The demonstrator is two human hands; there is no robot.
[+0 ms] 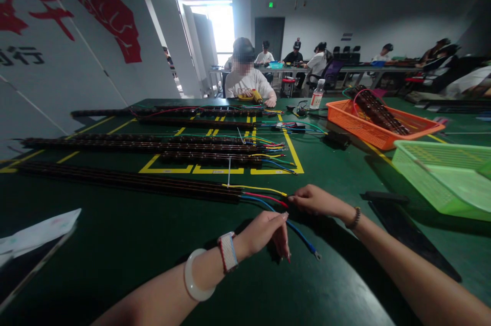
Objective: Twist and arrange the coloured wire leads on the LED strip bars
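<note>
A long dark wire bundle [126, 181] lies across the near part of the table, with yellow, red and blue wires coming out of its right end. My right hand [316, 200] is closed in a pinch at the tip of the yellow wire [264, 188]. Just below those fingertips ends the red wire [266, 196]. My left hand [263, 234] hangs over the blue wire [301, 234], its thumb apart from the drooping fingers. Past that hand, the blue wire shows a metal fork terminal [316, 255]. A white tie [229, 172] stands up from the bundle.
More dark bundles [153, 144] lie beyond, over yellow tape outlines [299, 162]. To the right are an orange basket [360, 129], a green basket [422, 188] and a dark flat piece [414, 239]. A bottle [317, 95] stands farther back. A person [249, 80] sits across the table.
</note>
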